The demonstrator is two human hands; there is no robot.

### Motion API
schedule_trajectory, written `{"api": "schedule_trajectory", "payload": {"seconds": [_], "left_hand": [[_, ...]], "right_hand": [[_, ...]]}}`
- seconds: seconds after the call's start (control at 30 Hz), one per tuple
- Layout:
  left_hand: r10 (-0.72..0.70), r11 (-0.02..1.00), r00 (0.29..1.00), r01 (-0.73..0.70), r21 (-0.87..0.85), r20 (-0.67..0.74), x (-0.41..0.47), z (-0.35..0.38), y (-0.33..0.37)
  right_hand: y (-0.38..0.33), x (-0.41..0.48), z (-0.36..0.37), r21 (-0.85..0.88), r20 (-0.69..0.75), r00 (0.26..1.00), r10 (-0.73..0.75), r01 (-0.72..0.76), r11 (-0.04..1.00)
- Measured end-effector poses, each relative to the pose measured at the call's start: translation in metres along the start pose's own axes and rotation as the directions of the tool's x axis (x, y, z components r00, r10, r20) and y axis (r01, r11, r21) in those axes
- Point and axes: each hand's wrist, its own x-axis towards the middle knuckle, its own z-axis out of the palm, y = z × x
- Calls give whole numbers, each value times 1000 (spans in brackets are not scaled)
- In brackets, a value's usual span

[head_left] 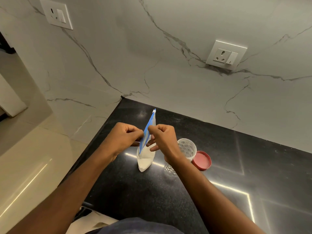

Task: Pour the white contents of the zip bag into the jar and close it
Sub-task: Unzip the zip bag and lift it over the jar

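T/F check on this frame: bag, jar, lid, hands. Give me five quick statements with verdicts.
1. Both hands, left and right, pinch the zip bag at its blue top. True.
2. The red lid is screwed onto the jar. False: it lies on the black counter beside the jar.
3. The jar is already full of white contents. False: it looks clear and empty.
4. White contents sit in the bag's lower part. True.
5. The bag is tipped over the jar. False: it hangs upright, left of the jar.

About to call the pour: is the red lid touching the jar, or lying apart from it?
Cannot tell. In the head view the red lid lies flat on the counter right beside the jar, and their outlines meet; no gap shows, and no plain contact either.
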Motion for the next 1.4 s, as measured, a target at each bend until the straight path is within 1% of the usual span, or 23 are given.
{"api": "schedule_trajectory", "payload": {"seconds": [0.07, 0.13, 0.17, 0.27, 0.37, 0.4, 0.43, 0.47, 0.57, 0.6, 0.7, 0.77, 0.83, 0.97, 1.07, 1.13, 1.2, 1.27, 1.33, 1.4], "left_hand": [[88, 984, 990, -70, 166, -108, 3, -6, 1], [195, 927, 959, -111, 358, -206, 7, -17, 3], [232, 895, 946, -117, 430, -226, 9, -23, 5], [308, 784, 934, -142, 605, -179, 10, -31, 15], [397, 569, 916, -199, 798, -54, 9, -19, 33], [398, 533, 917, -221, 817, -12, 9, -12, 40], [380, 527, 925, -243, 814, 31, 9, -5, 47], [339, 544, 939, -253, 800, 67, 10, 1, 53], [176, 621, 974, -225, 751, 146, 19, 15, 69], [154, 640, 978, -208, 740, 142, 23, 19, 73], [164, 713, 985, -159, 683, 58, 35, 30, 81], [192, 755, 981, -167, 634, 29, 41, 36, 82], [217, 773, 976, -186, 606, 22, 45, 37, 80], [274, 798, 962, -220, 561, -13, 42, 30, 74], [369, 816, 928, -291, 499, -61, 35, 20, 78], [460, 791, 886, -381, 479, -54, 30, 14, 94], [536, 745, 844, -459, 484, -26, 27, 12, 116], [599, 707, 801, -523, 475, -10, 24, 11, 143], [647, 680, 763, -577, 452, 1, 22, 13, 167], [672, 664, 741, -616, 425, 25, 21, 16, 186]], "right_hand": [[-1, -3, -6, 9, -49, 998, -39, 39, 999], [-1, -8, -15, 23, -78, 996, -35, 36, 999], [0, -11, -20, 20, -81, 996, -26, 27, 999], [2, -20, -27, 15, -73, 997, -25, 26, 1000], [1, -26, -23, 10, -47, 998, -44, 44, 999], [1, -28, -20, 13, -38, 998, -51, 52, 999], [1, -29, -18, 16, -30, 998, -59, 60, 998], [1, -30, -16, 20, -21, 997, -68, 68, 997], [1, -33, -12, 23, 4, 996, -91, 91, 996], [2, -34, -10, 20, 8, 995, -102, 102, 995], [5, -36, -5, -43, -8, 990, -142, 142, 989], [6, -37, -1, -86, -23, 988, -155, 153, 984], [7, -37, -1, -102, -26, 986, -164, 160, 982], [7, -38, -18, -64, -42, 976, -214, 212, 975], [9, -38, -44, -2, -128, 961, -246, 247, 969], [10, -36, -64, 28, -217, 946, -242, 254, 967], [9, -29, -81, 57, -320, 927, -197, 227, 972], [6, -18, -95, 102, -385, 916, -111, 162, 981], [3, -7, -106, 145, -387, 922, 0, 61, 987], [0, 0, -117, 210, -346, 932, 105, -32, 977]]}}
